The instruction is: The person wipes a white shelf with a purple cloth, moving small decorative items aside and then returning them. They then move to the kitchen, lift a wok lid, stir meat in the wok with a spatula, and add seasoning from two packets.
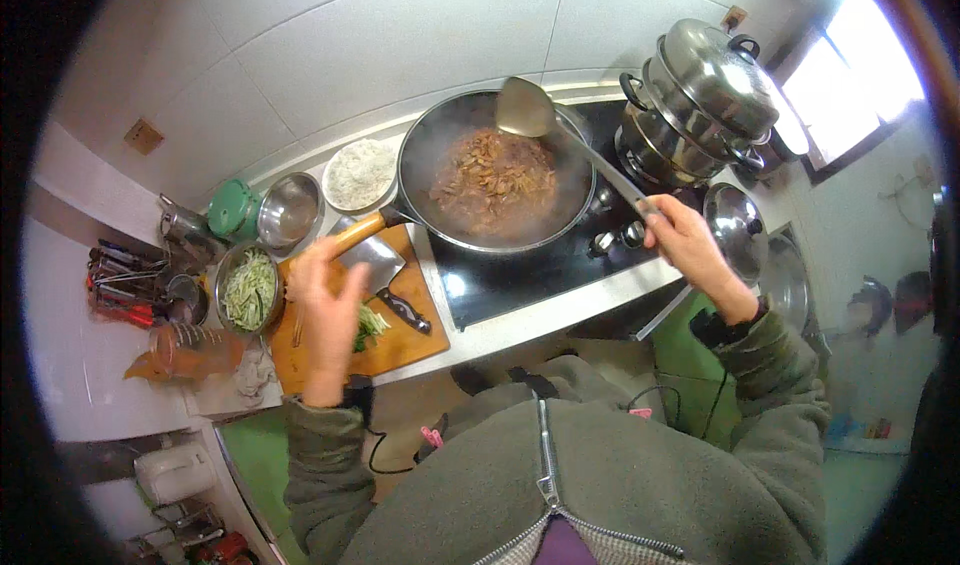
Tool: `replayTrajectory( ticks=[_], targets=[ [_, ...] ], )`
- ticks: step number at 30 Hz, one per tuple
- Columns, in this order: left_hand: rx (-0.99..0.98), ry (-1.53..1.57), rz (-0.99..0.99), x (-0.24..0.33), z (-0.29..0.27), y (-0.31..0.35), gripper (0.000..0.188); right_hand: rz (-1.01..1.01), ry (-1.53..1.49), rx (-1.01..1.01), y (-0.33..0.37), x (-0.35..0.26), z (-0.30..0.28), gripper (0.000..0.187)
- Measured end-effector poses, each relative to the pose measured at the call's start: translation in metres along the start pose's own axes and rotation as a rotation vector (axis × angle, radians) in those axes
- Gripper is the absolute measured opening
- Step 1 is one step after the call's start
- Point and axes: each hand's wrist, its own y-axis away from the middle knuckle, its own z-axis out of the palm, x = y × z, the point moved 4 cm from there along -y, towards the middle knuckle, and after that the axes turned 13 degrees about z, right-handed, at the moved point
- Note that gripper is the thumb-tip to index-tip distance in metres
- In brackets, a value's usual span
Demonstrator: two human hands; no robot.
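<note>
My right hand (685,240) is closed round the handle of a metal wok spatula (526,108), whose blade is raised over the far rim of the wok (413,150). Steam rises from brown, saucy food in slices (495,180) in the wok. My left hand (332,315) is at the end of the wok's wooden handle (360,233), smeared by motion. Its thumb stands apart, but whether the fingers grip the handle is unclear. Beneath that hand, a cleaver (372,257) and cut greens (371,325) lie on a wooden cutting board (420,350).
A plate of white shreds (360,173), a steel bowl (288,212) and a bowl of green strips (250,290) stand left of the wok. On the right are a stacked steamer pot (700,90), a glass lid (735,230) and the black cooktop (530,285) with its knobs.
</note>
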Motion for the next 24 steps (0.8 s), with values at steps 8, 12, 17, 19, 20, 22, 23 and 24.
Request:
replayTrajectory(
  ticks=[8, 12, 17, 19, 20, 22, 23, 24],
  targets=[
    [-0.061, 0.355, -0.395, -0.126, 0.018, 0.038, 0.059, -0.156, 0.703, 0.191, -0.042, -0.056, -0.028, 0.035],
    [-0.028, 0.388, -0.42, -0.127, 0.018, 0.038, 0.052, -0.074, 0.843, -0.004, -0.085, -0.062, -0.028, 0.038],
    [-0.023, 0.291, -0.391, -0.122, 0.012, 0.031, 0.044, 0.404, 0.275, -0.428, -0.121, -0.036, -0.015, 0.039],
    [-0.035, 0.338, -0.418, -0.121, 0.012, 0.031, 0.043, 0.377, 0.148, -0.543, -0.126, -0.027, 0.009, 0.041],
    [-0.044, 0.329, -0.462, -0.122, 0.012, 0.032, 0.043, 0.37, 0.112, -0.533, -0.126, -0.021, 0.021, 0.042],
    [-0.032, 0.353, -0.44, -0.12, 0.012, 0.031, 0.043, 0.324, 0.006, -0.498, -0.124, -0.016, 0.035, 0.044],
    [-0.032, 0.336, -0.464, -0.121, 0.012, 0.031, 0.042, 0.241, 0.023, -0.5, -0.119, -0.017, 0.035, 0.045],
    [-0.031, 0.333, -0.462, -0.121, 0.012, 0.031, 0.042, 0.188, 0.042, -0.479, -0.114, -0.02, 0.03, 0.046]
  ],
)
